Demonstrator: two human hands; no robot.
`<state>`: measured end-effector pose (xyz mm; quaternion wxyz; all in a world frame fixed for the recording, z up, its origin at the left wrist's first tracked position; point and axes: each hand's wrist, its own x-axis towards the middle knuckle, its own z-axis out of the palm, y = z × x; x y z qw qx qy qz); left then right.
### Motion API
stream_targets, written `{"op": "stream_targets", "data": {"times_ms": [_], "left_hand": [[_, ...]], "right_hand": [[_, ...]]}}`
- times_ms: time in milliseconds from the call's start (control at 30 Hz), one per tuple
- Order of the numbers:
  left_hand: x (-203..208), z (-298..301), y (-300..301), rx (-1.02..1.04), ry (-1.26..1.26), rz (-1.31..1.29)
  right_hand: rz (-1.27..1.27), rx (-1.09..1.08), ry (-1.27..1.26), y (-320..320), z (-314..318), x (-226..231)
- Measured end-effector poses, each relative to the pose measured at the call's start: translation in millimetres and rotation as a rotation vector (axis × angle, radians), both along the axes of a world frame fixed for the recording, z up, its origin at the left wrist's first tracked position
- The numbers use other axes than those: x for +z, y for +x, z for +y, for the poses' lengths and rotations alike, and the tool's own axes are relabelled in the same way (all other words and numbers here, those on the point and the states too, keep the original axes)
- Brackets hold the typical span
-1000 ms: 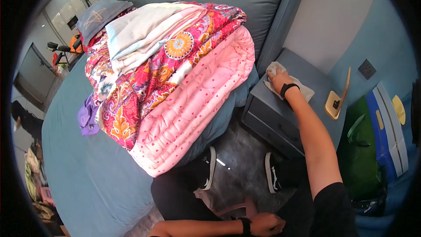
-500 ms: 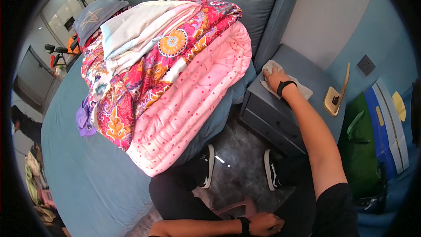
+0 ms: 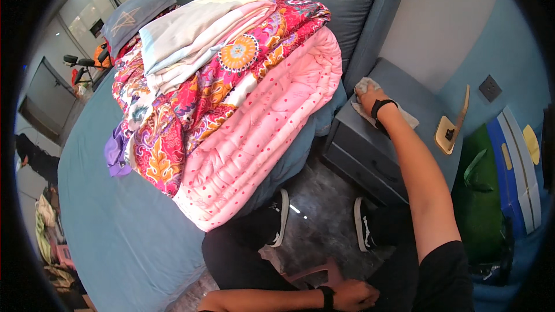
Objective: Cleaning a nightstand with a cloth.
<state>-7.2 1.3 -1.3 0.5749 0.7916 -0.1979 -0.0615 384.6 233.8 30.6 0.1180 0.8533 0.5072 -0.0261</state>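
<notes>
On the far left part of the grey-blue nightstand my right hand presses a pale, crumpled cloth, its fingers bent over the bunched end. The rest of the cloth spreads out under my wrist. Across my lap lies my left forearm, and my left hand rests by my right thigh with its fingers curled in; nothing shows in it. Toward the nightstand's right side stands a tan, wooden-looking holder with an upright slat.
Left of me is a bed piled with a pink quilt, a flowered cover, and folded pale blankets. A green and blue bag stands right of the nightstand. Below my legs is part of a pink stool.
The whole view has shifted slightly, so things appear a little farther right. My right hand stays on the cloth at the same part of the nightstand; my left hand keeps its place.
</notes>
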Motion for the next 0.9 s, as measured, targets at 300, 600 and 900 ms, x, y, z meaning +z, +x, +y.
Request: {"op": "stream_targets", "data": {"times_ms": [300, 600, 900], "left_hand": [[11, 3, 11, -0.147, -0.106, 0.249], [-9, -1, 10, -0.047, -0.038, 0.014], [-13, -15, 5, -0.085, -0.069, -0.018]], "right_hand": [[-0.061, 0.001, 0.05, -8, -4, 10], [-0.085, -0.068, 0.088, -7, -3, -9], [-0.169, 0.063, 0.075, -12, -9, -17]]}}
